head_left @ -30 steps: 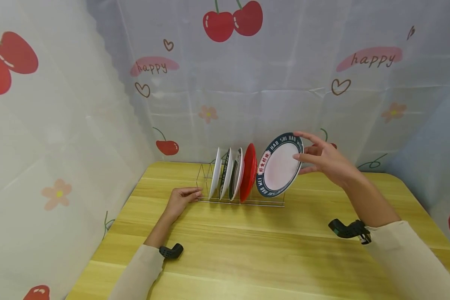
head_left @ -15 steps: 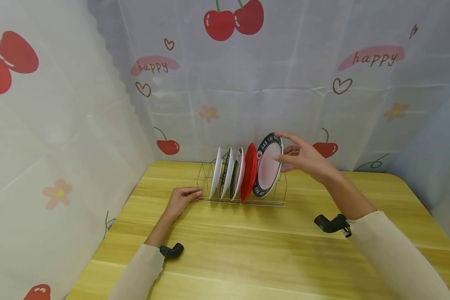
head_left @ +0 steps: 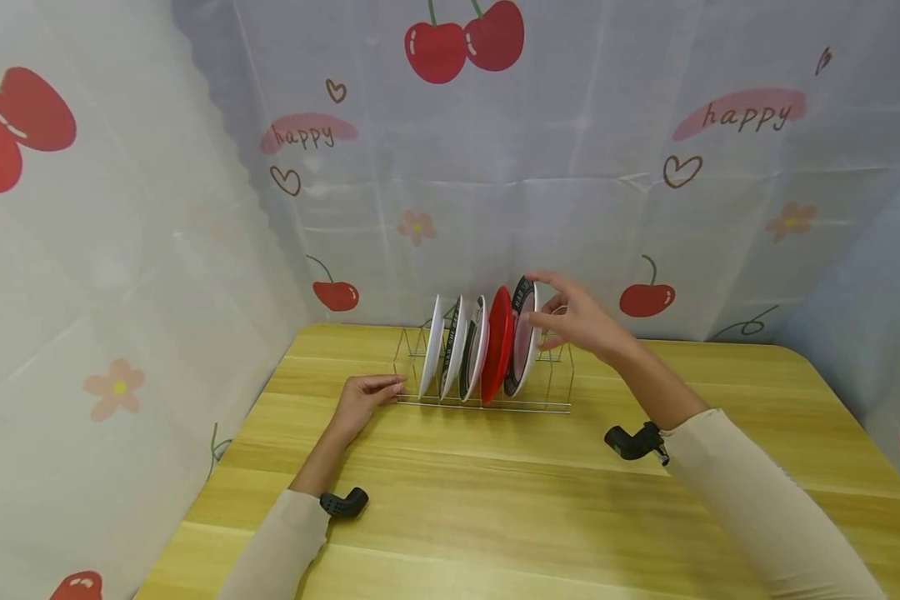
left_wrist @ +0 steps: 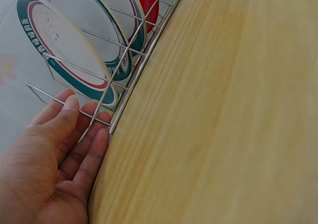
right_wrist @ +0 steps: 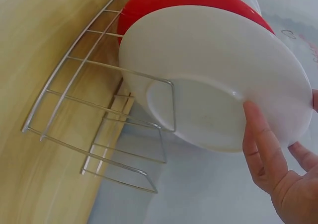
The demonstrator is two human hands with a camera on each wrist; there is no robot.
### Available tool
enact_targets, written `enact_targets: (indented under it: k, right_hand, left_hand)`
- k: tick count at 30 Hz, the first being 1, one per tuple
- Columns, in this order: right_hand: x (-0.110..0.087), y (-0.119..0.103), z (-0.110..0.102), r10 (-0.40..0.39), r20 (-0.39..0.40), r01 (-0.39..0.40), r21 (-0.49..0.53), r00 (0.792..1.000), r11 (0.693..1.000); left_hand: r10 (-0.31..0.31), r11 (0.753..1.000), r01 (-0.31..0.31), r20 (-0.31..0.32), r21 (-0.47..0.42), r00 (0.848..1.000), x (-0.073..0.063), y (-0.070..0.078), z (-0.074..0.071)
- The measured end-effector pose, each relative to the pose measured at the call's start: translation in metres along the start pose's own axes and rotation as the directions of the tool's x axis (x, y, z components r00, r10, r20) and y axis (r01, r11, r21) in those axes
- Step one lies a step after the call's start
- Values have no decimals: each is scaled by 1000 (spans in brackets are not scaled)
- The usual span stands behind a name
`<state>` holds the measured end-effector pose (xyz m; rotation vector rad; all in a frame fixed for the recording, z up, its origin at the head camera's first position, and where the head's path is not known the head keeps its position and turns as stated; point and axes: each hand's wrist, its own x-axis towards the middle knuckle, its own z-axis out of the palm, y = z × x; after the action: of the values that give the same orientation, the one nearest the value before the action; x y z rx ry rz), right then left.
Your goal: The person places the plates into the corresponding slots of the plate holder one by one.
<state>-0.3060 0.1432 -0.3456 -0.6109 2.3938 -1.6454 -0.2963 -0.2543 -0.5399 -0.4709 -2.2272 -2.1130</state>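
Observation:
A wire plate rack (head_left: 547,411) stands on the wooden table near the back wall. My left hand (head_left: 363,400) pinches the rack's left end, thumb and fingers about the end wire in the left wrist view. With my right hand (head_left: 581,321) I hold a white plate with a dark lettered rim (head_left: 525,354) by its upper right edge. It stands nearly upright within the rack, just right of a red plate (head_left: 497,354). The right wrist view shows the held plate's plain white underside (right_wrist: 208,50). Whether its lower edge rests on the wires is unclear.
Left of the red plate, several white plates, some with dark lettered rims, stand in the rack, among them the leftmost plate (head_left: 432,350). The rack's rightmost slots hold no plate. A cherry-print sheet (head_left: 540,208) hangs behind the wooden table (head_left: 457,500).
My right hand has moved left with the dark-rimmed plate, which has turned edge-on and come in beside the red plate. The left hand has stayed on the rack.

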Motion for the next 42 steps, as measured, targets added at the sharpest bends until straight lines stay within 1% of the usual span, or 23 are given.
enact_targets:
  k: [8, 20, 24, 26, 28, 29, 32, 33, 35, 37, 40, 42]
  right_hand:
    - [1, 12, 7, 40, 10, -40, -1, 999, 999]
    - [-6, 19, 9, 10, -3, -10, -12, 1000, 1000]
    - [-11, 28, 8, -2, -27, 3, 29, 1000, 1000]
    - [-14, 35, 6, 6, -65, -2, 61, 998, 998]
    - [-18, 43, 3, 16, -126, -7, 74, 992, 997]
    - [-20, 48, 1, 17, -162, -7, 67, 987, 998]
    - [-27, 62, -2, 19, -267, -19, 2, 964, 1000]
    - [-30, 66, -3, 26, -289, -30, -9, 957, 1000]
    - [-35, 73, -2, 60, -305, -67, -12, 950, 998]
    - [-38, 80, -1, 109, -281, -113, 0, 953, 994]
    - [-41, 86, 2, 183, -197, -178, 45, 963, 983]
    - [-41, 89, 5, 212, -144, -205, 62, 966, 977]
  left_hand:
    - [-20, 1000, 20, -1, -16, 1000, -2, 0, 1]
    - [2, 1000, -2, -9, -31, 1000, -4, 1, 4]
    - [-16, 1000, 15, -19, -17, 1000, -5, 1, 5]
    - [-32, 999, 32, -29, -9, 999, -6, 1, 6]
    - [-40, 999, 40, -40, -6, 998, -6, 1, 6]
    - [-40, 999, 40, -45, -3, 998, -6, 1, 6]
    - [-27, 1000, 27, -57, -2, 998, -5, 2, 7]
    - [-19, 1000, 18, -64, -6, 998, -5, 2, 8]
    - [-2, 1000, 1, -77, -14, 997, -4, 4, 8]
    - [13, 999, -15, -90, -29, 996, -4, 7, 9]
    - [26, 999, -30, -91, -34, 995, -4, 11, 9]
    - [22, 999, -25, -90, -31, 996, -5, 13, 9]
